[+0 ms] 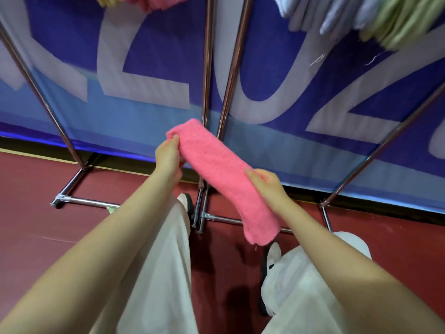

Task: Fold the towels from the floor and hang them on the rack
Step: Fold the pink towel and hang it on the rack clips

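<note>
The pink towel [221, 174], already folded into a long narrow strip, is held in the air in front of the chrome rack [206, 68]. The left hand [168, 156] pinches its far end and the right hand [267, 186] has thumb and fingers curled round its middle, the near end drooping toward the red floor [36, 213]. Folding looks finished, so the hanging step is in hand. Next, the strip needs lifting and draping over the top rail, beside the towels already hanging [390, 22].
</note>
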Demonstrator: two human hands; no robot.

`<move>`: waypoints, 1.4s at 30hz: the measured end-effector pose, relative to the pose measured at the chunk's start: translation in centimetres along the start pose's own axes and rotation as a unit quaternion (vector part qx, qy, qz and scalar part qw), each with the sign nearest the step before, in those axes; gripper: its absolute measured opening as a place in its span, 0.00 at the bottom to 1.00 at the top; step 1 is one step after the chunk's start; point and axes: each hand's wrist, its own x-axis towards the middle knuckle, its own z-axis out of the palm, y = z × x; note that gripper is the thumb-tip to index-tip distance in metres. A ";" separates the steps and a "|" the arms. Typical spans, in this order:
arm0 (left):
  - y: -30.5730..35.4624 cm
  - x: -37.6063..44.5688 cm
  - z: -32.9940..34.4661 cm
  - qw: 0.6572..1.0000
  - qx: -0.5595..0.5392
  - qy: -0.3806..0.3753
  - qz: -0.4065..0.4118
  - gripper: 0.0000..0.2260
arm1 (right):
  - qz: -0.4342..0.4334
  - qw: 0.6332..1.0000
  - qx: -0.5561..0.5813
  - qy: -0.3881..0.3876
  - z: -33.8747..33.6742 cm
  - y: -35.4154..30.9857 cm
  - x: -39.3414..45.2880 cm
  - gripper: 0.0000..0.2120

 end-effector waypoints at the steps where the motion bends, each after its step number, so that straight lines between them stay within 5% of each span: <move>1: 0.5 -0.5 0.4 1.000 -0.001 -0.019 0.006 0.10 | -0.010 1.000 -0.016 -0.004 -1.2 -0.9 -0.1 0.14; 14: 10.7 -6.7 13.7 0.968 0.053 -0.172 0.173 0.11 | -0.105 0.984 -0.037 0.142 -17.7 -16.6 0.4 0.08; 19: 9.6 -8.5 18.1 0.961 0.116 -0.212 0.134 0.18 | -0.109 0.975 -0.109 0.159 -24.0 -20.7 -1.5 0.06; 29: 6.9 -16.8 27.0 0.910 0.219 -0.348 0.051 0.08 | -0.087 0.935 -0.236 0.252 -34.1 -25.6 -3.1 0.10; 34: 7.4 -20.9 33.1 0.873 0.260 -0.411 0.040 0.06 | -0.009 0.928 -0.248 0.277 -38.8 -27.5 -1.6 0.08; 39: 10.2 -23.6 38.8 0.831 0.281 -0.442 0.187 0.14 | -0.011 0.897 -0.285 0.337 -41.4 -27.8 0.7 0.11; 42: 11.3 -22.0 41.8 0.854 0.221 -0.431 0.189 0.15 | -0.049 0.908 -0.281 0.307 -41.7 -27.9 2.6 0.15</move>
